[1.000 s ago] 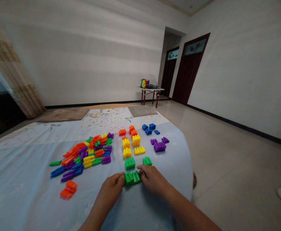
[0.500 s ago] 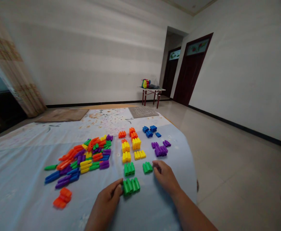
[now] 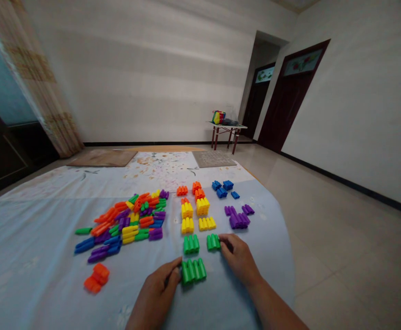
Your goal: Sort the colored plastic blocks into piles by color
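Observation:
My left hand (image 3: 159,288) has its fingers curled, with thumb and forefinger at the left side of a row of green plastic building blocks (image 3: 193,271) joined side by side. My right hand (image 3: 239,259) is closed too, its fingertips at the right end of a smaller green block group (image 3: 213,242); how far the fingers wrap round it is hidden. Between and just beyond the hands is another green block group (image 3: 191,244). Farther off stand yellow block groups (image 3: 187,225) and orange ones (image 3: 182,190), with purple blocks (image 3: 238,219) to the right and blue blocks (image 3: 222,192) behind those.
A mixed pile of coloured tube-like blocks (image 3: 129,234) covers the left middle of the cloth-covered table (image 3: 42,275). An orange block pair (image 3: 97,277) lies nearer me. Two mats (image 3: 214,159) are at the far edge. A small table (image 3: 227,126) with a colourful bag stands by the wall.
The view has turned slightly left, so everything appears farther right. My right fingertips have come closer against the small green group. My left hand stays by the green row.

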Action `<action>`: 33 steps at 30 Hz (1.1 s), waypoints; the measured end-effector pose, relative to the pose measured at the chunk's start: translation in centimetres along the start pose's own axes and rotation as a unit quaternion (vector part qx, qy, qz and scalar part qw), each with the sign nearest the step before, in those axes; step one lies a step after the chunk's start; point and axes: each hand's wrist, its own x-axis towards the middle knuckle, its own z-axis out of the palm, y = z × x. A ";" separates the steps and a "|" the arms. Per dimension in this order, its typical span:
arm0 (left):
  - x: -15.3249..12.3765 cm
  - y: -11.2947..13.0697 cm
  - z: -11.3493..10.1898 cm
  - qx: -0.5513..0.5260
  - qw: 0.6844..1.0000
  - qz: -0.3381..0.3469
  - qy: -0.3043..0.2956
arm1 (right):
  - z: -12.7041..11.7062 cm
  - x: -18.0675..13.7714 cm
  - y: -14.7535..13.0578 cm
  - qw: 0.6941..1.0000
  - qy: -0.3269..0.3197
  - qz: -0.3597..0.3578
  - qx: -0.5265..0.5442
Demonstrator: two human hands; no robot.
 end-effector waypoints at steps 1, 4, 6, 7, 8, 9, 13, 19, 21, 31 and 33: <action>0.0 -0.1 0.0 -0.006 1.000 -0.006 0.001 | 0.0 0.0 0.0 1.000 0.009 0.002 -0.003; 0.0 -0.4 -0.5 -0.018 0.999 -0.025 0.018 | -0.2 -0.2 0.3 0.999 0.044 0.011 -0.011; 0.1 -0.7 -1.2 -0.016 0.998 -0.016 0.053 | -0.3 -0.4 0.5 0.998 0.066 0.003 -0.012; 0.2 -0.9 -1.7 -0.009 0.997 -0.006 0.079 | -0.3 -0.5 0.6 0.997 0.076 -0.008 -0.013; 0.4 -1.2 -2.2 0.002 0.994 0.005 0.110 | -0.4 -0.7 0.6 0.996 0.086 -0.024 -0.015; 0.5 -1.4 -2.8 0.016 0.989 0.016 0.144 | -0.4 -0.8 0.5 0.994 0.096 -0.044 -0.017; 1.1 -2.3 -5.3 0.092 0.953 0.060 0.283 | 0.0 -1.2 -0.9 0.982 0.117 -0.148 -0.023; 0.7 -3.0 -7.8 0.229 0.901 -0.044 0.366 | 3.1 -2.9 -7.0 0.959 0.040 -0.279 0.017; 0.5 -3.5 -8.5 0.256 0.889 -0.099 0.367 | 4.9 -3.6 -9.1 0.954 -0.017 -0.297 0.030; 2.2 -5.5 -7.5 0.063 0.950 -0.021 0.306 | 11.3 -3.4 -12.5 0.980 -0.100 -0.173 0.018; 2.3 -5.2 -6.8 -0.017 0.958 -0.017 0.287 | 11.4 -3.4 -12.2 0.986 -0.083 -0.146 0.017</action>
